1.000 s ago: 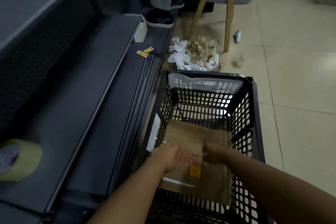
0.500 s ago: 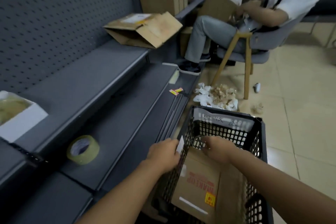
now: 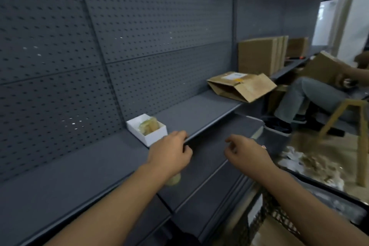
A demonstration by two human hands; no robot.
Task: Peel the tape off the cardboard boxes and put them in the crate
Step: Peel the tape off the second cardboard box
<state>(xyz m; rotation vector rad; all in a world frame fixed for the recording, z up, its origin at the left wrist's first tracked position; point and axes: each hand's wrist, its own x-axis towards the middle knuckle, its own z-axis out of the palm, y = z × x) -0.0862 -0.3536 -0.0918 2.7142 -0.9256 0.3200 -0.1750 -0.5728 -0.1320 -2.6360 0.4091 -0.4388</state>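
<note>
A collapsed cardboard box [image 3: 242, 86] with a white label lies on the upper grey shelf [image 3: 191, 114] at the right. Behind it several flat cardboard boxes [image 3: 261, 56] stand upright. The black mesh crate [image 3: 279, 215] shows at the bottom right, with cardboard [image 3: 271, 233] inside it. My left hand [image 3: 169, 154] hangs in the air in front of the shelf edge, fingers loosely curled, holding nothing. My right hand [image 3: 245, 152] hovers over the lower shelf [image 3: 209, 181] with relaxed, empty fingers. Both hands are well short of the collapsed box.
A small white box [image 3: 147, 130] with tape scraps sits on the upper shelf near my left hand. A tape roll [image 3: 173, 180] peeks out under my left wrist. A seated person [image 3: 311, 94] holds cardboard at the right, on a wooden chair [image 3: 351, 126]. Paper scraps [image 3: 303, 164] litter the floor.
My view has swung up from the crate to the shelves. Both hands have left the cardboard lying in the crate and risen toward the shelves, empty.
</note>
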